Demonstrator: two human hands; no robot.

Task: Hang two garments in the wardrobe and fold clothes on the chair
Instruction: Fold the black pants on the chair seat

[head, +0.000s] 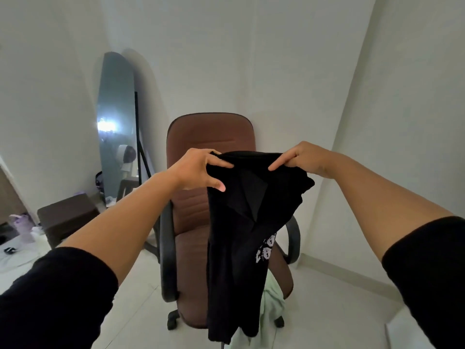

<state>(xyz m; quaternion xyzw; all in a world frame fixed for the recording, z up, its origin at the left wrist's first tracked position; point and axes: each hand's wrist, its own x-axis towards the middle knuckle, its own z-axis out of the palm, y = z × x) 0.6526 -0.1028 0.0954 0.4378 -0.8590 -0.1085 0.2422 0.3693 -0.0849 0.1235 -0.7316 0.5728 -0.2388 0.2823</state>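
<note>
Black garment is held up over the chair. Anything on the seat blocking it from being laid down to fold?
Partly. A pale green garment lies at the seat's front right edge, draping off it, right below the hanging black garment. The rest of the chair seat looks bare. Left hand and right hand grip its top edge.

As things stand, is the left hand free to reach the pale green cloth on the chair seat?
Probably not: the left hand grips the black garment, which hangs over the pale green cloth.

Hanging in the air before the chair (201, 137): black garment (236, 248), white print low on one side, top edge bunching, length drooping past the seat. Lying on the brown, black-armed chair's seat front: pale green cloth (273, 308), partly hidden.
</note>
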